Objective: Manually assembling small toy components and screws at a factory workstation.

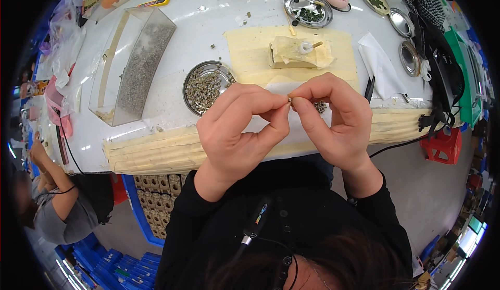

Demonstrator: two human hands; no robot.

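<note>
Over the table's near edge, my left hand (240, 126) and my right hand (336, 118) meet fingertip to fingertip. Both are closed in a pinch on one tiny brownish piece (289, 100), too small to name. A round metal dish (186, 93) of small metallic parts stands just left of my left hand. Partly hidden behind my right hand lies a little pile of similar parts (321, 106). Beyond my fingers, a tape-covered block (284, 59) rests on a yellowish taped sheet (245, 42), with a small white nozzle-like piece (306, 47) on top.
A clear bin (140, 76) of grey granules stands at the left. Farther back is a metal plate (291, 2) with dark green bits. White paper (377, 63) and small metal dishes (409, 60) lie right. Yellowish padding (151, 152) lines the near edge. Another person (62, 214) sits at left.
</note>
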